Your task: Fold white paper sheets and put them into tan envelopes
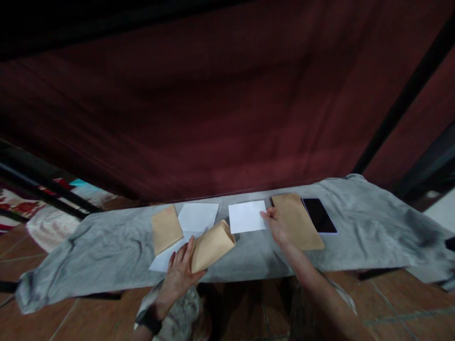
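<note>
My left hand (181, 272) grips the closed end of a brown paper envelope (212, 245), thumb along the near side and fingers over the far side. The envelope bulges and its mouth gapes toward the right. Between thumb and fingers of my right hand (275, 225) is the right edge of a folded white paper (248, 216), just beyond the envelope's mouth. The paper is outside the envelope. Beneath and behind my left hand lies a larger white sheet (199, 215) with a crease, partly covered by the envelope.
Another brown envelope (166, 228) rests on the left. Right of my right hand are a larger brown envelope or stack (298, 222) and a dark-screened phone (320, 215). A grey cloth (117, 251) covers the narrow bench. A dark red curtain (227, 104) hangs behind it.
</note>
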The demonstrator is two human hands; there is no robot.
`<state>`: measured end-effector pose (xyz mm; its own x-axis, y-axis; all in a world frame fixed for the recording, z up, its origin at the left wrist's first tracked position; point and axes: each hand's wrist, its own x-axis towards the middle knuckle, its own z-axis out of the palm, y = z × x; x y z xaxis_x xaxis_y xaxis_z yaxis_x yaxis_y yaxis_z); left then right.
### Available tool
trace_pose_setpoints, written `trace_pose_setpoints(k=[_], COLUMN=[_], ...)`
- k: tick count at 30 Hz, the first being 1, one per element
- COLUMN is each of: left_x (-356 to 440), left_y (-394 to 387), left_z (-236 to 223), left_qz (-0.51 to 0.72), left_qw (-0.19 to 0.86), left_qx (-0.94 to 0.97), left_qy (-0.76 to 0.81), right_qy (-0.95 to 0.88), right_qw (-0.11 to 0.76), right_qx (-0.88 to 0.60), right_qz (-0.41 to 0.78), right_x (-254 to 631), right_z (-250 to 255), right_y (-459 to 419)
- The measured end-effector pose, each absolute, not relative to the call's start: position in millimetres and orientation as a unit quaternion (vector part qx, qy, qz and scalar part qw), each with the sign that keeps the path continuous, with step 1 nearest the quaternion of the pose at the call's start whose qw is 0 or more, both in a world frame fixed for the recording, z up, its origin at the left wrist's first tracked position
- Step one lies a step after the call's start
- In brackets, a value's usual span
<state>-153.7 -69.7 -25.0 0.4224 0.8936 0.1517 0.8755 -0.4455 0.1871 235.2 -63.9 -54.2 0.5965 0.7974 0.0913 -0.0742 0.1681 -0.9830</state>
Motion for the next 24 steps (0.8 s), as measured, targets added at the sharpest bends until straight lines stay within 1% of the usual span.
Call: trace_pose_setpoints(k=[6,13,18,24], left_x=[-148,-147,-141,-140], left_y=[-72,-70,-69,-64], left_z=[-26,-39,-39,-37], left_qz=[0.108,0.12,0.111,0.098], left_qw=[0.032,0.02,0.013,0.013], left_qx=[0.849,0.834,0.832,0.833], left_qy=[0.517,0.538,0.544,0.544], right_qy=[-0.43,-0.507,-0.524,-0.534], right_qw=[0.593,0.487,0.444,0.424], right_qx=[-0.603,-0.642,-0.662,-0.655], right_qz=[0.316,0.305,0.3,0.327], right_x=[213,228,234,236], right_z=[-48,-45,-48,-47], right_y=[-72,-76,-75,-71])
